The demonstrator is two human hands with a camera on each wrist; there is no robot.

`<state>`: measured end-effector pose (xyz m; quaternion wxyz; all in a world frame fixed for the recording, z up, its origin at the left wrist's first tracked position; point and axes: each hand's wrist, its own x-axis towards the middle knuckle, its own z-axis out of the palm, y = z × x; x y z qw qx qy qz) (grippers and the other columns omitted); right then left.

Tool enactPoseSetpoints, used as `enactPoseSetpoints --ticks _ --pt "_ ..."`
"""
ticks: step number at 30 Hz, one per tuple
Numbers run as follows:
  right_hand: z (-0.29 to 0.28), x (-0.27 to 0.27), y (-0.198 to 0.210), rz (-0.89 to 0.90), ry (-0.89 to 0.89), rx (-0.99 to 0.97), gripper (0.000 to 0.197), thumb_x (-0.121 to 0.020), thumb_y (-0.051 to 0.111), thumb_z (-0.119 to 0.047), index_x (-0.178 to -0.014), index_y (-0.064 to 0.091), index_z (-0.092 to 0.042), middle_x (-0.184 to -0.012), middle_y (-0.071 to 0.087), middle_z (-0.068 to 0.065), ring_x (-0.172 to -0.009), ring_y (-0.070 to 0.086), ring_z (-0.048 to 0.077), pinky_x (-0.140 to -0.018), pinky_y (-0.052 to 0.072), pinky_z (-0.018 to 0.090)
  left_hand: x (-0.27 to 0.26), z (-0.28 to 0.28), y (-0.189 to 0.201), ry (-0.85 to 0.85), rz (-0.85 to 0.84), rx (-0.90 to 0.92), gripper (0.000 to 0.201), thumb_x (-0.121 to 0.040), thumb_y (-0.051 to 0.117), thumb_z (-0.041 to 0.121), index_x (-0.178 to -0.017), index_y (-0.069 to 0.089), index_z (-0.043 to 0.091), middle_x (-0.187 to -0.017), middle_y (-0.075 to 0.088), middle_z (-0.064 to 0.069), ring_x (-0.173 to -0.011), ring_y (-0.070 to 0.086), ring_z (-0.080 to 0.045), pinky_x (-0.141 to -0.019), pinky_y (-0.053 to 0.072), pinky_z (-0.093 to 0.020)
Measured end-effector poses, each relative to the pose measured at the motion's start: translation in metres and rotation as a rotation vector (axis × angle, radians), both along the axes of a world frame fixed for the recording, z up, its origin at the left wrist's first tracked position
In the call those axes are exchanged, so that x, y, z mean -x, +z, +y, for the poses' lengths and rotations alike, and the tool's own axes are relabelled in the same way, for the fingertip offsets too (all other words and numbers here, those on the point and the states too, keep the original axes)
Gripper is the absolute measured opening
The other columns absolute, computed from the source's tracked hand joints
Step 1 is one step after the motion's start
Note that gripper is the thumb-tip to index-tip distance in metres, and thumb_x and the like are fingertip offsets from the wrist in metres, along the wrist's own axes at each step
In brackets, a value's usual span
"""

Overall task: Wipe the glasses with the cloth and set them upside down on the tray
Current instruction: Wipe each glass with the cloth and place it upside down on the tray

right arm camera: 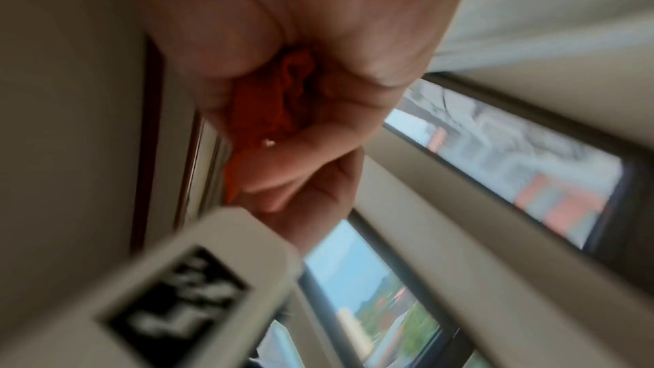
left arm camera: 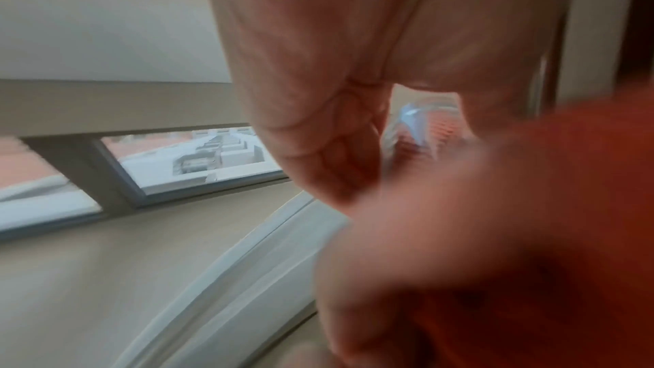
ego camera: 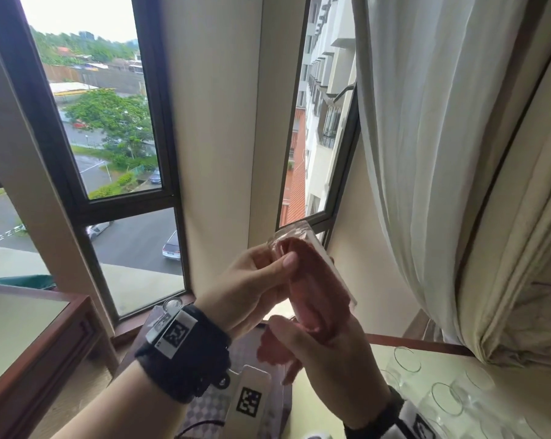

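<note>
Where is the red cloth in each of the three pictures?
Head: red cloth right of middle, stuffed inside the glass that the left hand holds.
Left wrist: blurred, far right.
Right wrist: upper middle, bunched in the right hand, cloth at.
Shared landmark: the dark-framed window.

Cloth (ego camera: 315, 280) is salmon-red, stuffed inside a clear glass (ego camera: 328, 267); deeper orange-red in the wrist views (right arm camera: 272, 111). Wrist bands (ego camera: 185, 353) black, w/ white tags carrying black-and-white square code patterns (ego camera: 249, 403). Below the glass, a surface w/ grey-and-white diamond pattern (ego camera: 204, 410). Right of the glass: white curtain (ego camera: 426, 153), more clear glasses (ego camera: 445, 397) on a pale cream top. Left of it: dark brown window frame (ego camera: 166, 153), cream wall.
</note>
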<state>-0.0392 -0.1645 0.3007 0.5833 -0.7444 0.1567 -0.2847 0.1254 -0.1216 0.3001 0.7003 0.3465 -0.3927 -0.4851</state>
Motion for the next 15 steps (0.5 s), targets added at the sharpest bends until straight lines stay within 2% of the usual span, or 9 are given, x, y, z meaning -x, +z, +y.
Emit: enactPoseSetpoints --ticks 2,3,4,6,8,10,12,14,15 --pt "-0.009 -0.004 -0.013 0.077 -0.169 0.452 0.013 -0.096 0.066 -0.038 -0.094 0.065 -0.024 -0.069 0.073 -0.006 -0.059 0.07 0.009 -0.053 0.06 0.032 0.004 -0.005 0.008 0.219 -0.108 -0.138 0.074 -0.07 0.096 0.051 -0.109 0.074 -0.007 -0.103 0.075 -0.021 -0.093 0.073 -0.03 -0.085 0.063 -0.035" --pt "-0.016 -0.005 -0.021 0.15 -0.262 0.708 0.021 -0.096 0.062 -0.04 -0.084 0.064 -0.023 -0.066 0.068 -0.008 -0.053 0.064 0.008 -0.051 0.057 0.033 0.006 -0.007 0.011 0.296 -0.163 -0.193 0.067 -0.072 0.094 0.05 -0.104 0.077 -0.006 -0.099 0.078 -0.019 -0.088 0.075 -0.029 -0.081 0.064 -0.032" --pt "-0.021 -0.006 -0.027 0.205 -0.322 0.889 0.02 -0.093 0.063 -0.037 -0.081 0.062 -0.022 -0.065 0.064 -0.008 -0.049 0.058 0.009 -0.049 0.055 0.032 0.009 -0.009 0.013 0.338 -0.205 -0.234 0.061 -0.074 0.091 0.049 -0.102 0.079 -0.004 -0.097 0.08 -0.017 -0.088 0.078 -0.028 -0.081 0.065 -0.032" --pt "-0.025 -0.007 -0.026 0.26 -0.356 0.961 0.013 -0.088 0.069 -0.027 -0.094 0.057 -0.025 -0.07 0.064 -0.005 -0.05 0.057 0.014 -0.049 0.053 0.031 0.014 -0.01 0.011 0.356 -0.246 -0.28 0.058 -0.074 0.084 0.05 -0.102 0.08 -0.001 -0.098 0.081 -0.017 -0.093 0.08 -0.029 -0.086 0.065 -0.034" --pt "-0.024 -0.006 -0.021 0.249 -0.323 0.797 0.022 -0.087 0.069 -0.024 -0.102 0.053 -0.03 -0.071 0.067 -0.006 -0.055 0.063 0.012 -0.054 0.055 0.029 0.016 -0.009 0.001 0.278 -0.162 -0.254 0.056 -0.078 0.082 0.047 -0.105 0.077 -0.002 -0.104 0.08 -0.02 -0.096 0.079 -0.028 -0.088 0.064 -0.034" --pt "-0.023 -0.002 -0.015 0.154 -0.202 0.419 0.017 -0.089 0.073 -0.017 -0.098 0.061 -0.026 -0.068 0.071 -0.002 -0.059 0.07 0.013 -0.058 0.058 0.029 0.013 -0.006 -0.009 0.127 0.016 -0.152 0.062 -0.082 0.086 0.043 -0.116 0.071 -0.006 -0.116 0.073 -0.026 -0.105 0.073 -0.031 -0.096 0.061 -0.037" --pt "-0.016 0.003 -0.004 0.059 -0.039 0.043 0.019 -0.087 0.077 -0.009 -0.102 0.068 -0.015 -0.072 0.074 0.004 -0.066 0.075 0.02 -0.062 0.06 0.029 0.008 -0.002 -0.018 -0.004 0.111 -0.049 0.08 -0.083 0.088 0.039 -0.135 0.057 -0.013 -0.131 0.06 -0.035 -0.119 0.063 -0.037 -0.109 0.054 -0.045" --pt "-0.011 0.005 -0.001 0.011 0.019 -0.091 0.021 -0.086 0.078 -0.012 -0.105 0.069 -0.011 -0.076 0.074 0.011 -0.071 0.075 0.029 -0.064 0.062 0.034 0.007 0.0 -0.018 -0.038 0.098 0.0 0.083 -0.086 0.085 0.035 -0.142 0.049 -0.015 -0.138 0.054 -0.039 -0.123 0.059 -0.04 -0.11 0.052 -0.048" --pt "-0.01 0.003 -0.003 0.006 0.025 -0.132 0.02 -0.087 0.077 -0.015 -0.105 0.069 -0.012 -0.076 0.074 0.013 -0.07 0.075 0.031 -0.062 0.063 0.038 0.007 -0.001 -0.016 0.005 0.063 -0.021 0.078 -0.086 0.083 0.035 -0.138 0.053 -0.015 -0.133 0.058 -0.037 -0.119 0.062 -0.039 -0.107 0.055 -0.046"
